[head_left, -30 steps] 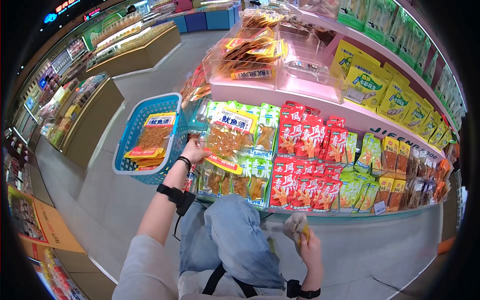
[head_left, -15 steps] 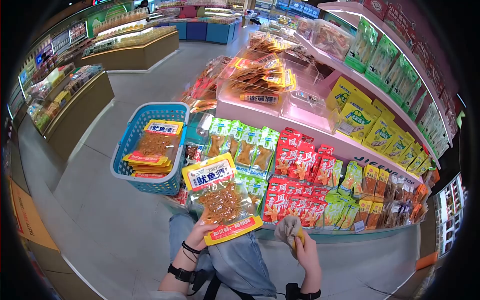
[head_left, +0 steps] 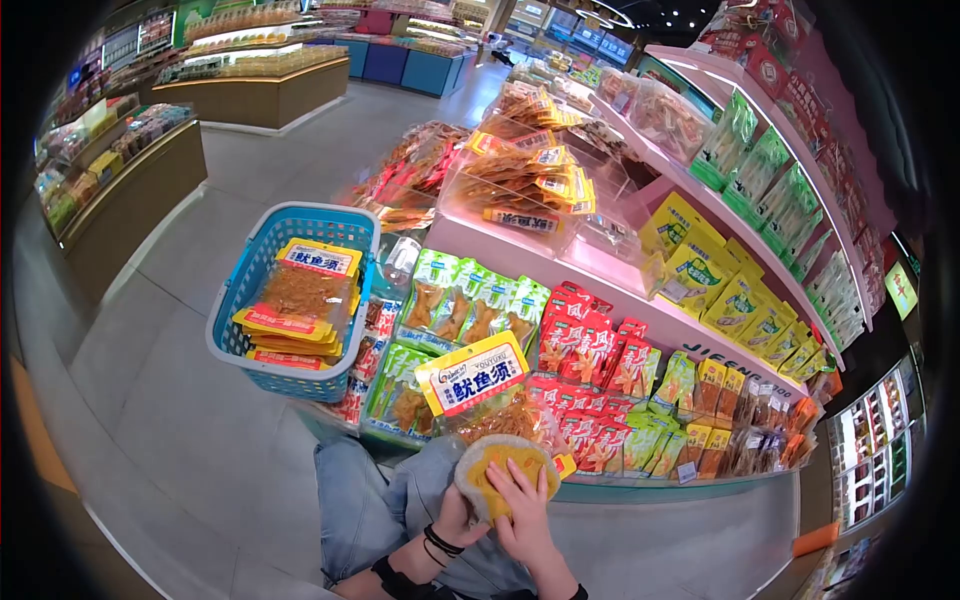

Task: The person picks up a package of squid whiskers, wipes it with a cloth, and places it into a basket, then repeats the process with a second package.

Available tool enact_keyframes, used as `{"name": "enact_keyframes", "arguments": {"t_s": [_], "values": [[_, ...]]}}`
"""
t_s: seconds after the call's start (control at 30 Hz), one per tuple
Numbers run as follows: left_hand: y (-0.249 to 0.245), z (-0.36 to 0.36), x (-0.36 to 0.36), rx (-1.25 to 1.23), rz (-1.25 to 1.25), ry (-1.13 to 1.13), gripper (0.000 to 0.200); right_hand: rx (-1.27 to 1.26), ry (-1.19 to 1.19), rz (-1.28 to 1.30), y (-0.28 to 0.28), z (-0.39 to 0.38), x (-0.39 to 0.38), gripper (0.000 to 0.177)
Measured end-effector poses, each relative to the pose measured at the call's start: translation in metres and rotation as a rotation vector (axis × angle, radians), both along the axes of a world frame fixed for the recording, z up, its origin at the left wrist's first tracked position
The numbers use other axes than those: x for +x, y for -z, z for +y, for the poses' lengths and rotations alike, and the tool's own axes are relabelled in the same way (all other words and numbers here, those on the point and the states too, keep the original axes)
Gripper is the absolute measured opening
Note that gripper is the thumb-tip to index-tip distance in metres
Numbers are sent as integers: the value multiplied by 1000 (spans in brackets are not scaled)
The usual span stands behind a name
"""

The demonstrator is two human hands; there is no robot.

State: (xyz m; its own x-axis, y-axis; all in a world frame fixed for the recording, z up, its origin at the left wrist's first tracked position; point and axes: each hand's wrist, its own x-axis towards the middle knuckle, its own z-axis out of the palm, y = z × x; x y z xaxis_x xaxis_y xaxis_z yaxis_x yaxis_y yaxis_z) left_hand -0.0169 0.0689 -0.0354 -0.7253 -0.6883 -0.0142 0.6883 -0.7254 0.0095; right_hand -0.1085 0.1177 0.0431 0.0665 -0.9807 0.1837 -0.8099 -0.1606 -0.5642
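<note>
My left hand point(head_left: 457, 515) grips the lower left of a yellow-edged snack packet point(head_left: 475, 380), which stands tilted above my lap with its label facing me. Against the packet's lower part lies a grey and yellow cloth point(head_left: 476, 462), pressed there by my right hand point(head_left: 520, 500) with its fingers spread over the yellow side. The cloth hides the packet's lower edge and part of my left fingers. To the left, a blue basket point(head_left: 224, 320) holds a stack of similar yellow-edged packets point(head_left: 310, 285).
Green snack bags point(head_left: 430, 290) and red snack bags point(head_left: 575, 335) fill the display directly ahead. Above them, a clear bin holds more packets point(head_left: 535, 180). Yellow bags point(head_left: 700, 270) line the pink shelf at the right. Another counter point(head_left: 150, 200) stands at the far left.
My right hand has moved left with the cloth and now presses it on the packet. The packet has shifted right. The view has turned slightly.
</note>
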Motion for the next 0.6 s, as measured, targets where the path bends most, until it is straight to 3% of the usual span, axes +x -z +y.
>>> {"name": "enact_keyframes", "arguments": {"t_s": [0.03, 0.27, 0.33, 0.4, 0.47, 0.53, 0.6], "values": [[-12, 0, 0, 23, -225, 25, 45, -32, 65, 23, 3, 0, -7, 53], [-24, 5, -17, -172, -402, -5, 53, -278, 437, -147, 52, 13, -81, 47], [-31, 4, -14, -84, -368, 1, 53, -98, 660, -772, 84, 25, -117, 36], [-34, 1, -10, -137, -296, 61, 52, -220, 875, -1231, 121, 44, -154, 30], [-38, 0, -12, -144, -334, 68, 52, -449, 878, -1595, 105, 51, -159, 29], [-35, -1, -19, -180, -355, 71, 51, -518, 880, -1583, 90, 65, -153, 31], [-28, 2, -30, -398, -579, 30, 51, -602, 873, -1553, 94, 78, -147, 33]]}}
